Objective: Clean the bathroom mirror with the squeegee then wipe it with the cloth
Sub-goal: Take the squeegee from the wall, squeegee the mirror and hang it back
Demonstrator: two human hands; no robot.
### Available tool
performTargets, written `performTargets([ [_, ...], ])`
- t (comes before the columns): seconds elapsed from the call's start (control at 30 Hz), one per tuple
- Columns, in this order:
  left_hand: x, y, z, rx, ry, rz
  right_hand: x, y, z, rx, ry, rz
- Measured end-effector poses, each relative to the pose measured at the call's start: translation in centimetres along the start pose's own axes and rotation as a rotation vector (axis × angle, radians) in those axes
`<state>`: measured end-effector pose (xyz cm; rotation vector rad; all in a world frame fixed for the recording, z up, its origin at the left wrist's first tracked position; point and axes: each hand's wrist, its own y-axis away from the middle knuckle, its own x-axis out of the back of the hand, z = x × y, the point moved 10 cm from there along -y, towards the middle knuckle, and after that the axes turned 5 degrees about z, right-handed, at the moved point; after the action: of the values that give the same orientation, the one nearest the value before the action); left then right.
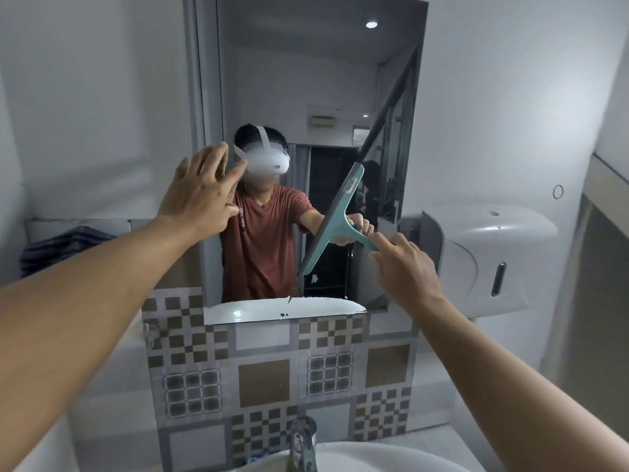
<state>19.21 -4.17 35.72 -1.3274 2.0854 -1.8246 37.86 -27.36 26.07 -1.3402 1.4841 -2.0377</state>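
Observation:
The tall bathroom mirror (pixel 306 80) hangs on the wall above a patterned tile band. My right hand (pixel 405 267) grips the handle of a teal squeegee (pixel 335 219), whose blade lies tilted against the lower right part of the glass. My left hand (pixel 200 192) is flat on the mirror's left edge with its fingers spread, holding nothing. A dark striped cloth (pixel 61 247) lies folded on the ledge at the left, apart from both hands.
A white sink (pixel 374 458) with a chrome tap (pixel 303 441) is right below me. A white dispenser (pixel 483 260) is mounted on the wall right of the mirror. Patterned tiles (pixel 265 376) cover the wall under the mirror.

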Motion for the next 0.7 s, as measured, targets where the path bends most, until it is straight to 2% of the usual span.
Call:
performTargets([
  [0.5, 0.3, 0.7, -0.2, -0.025, 0.028, 0.033, -3.2, 6.1, 1.5, -0.467, -0.292, -0.085],
  [0.7, 0.1, 1.1, -0.1, -0.029, 0.047, 0.035, -4.8, 8.8, 0.4, -0.708, -0.545, -0.112],
])
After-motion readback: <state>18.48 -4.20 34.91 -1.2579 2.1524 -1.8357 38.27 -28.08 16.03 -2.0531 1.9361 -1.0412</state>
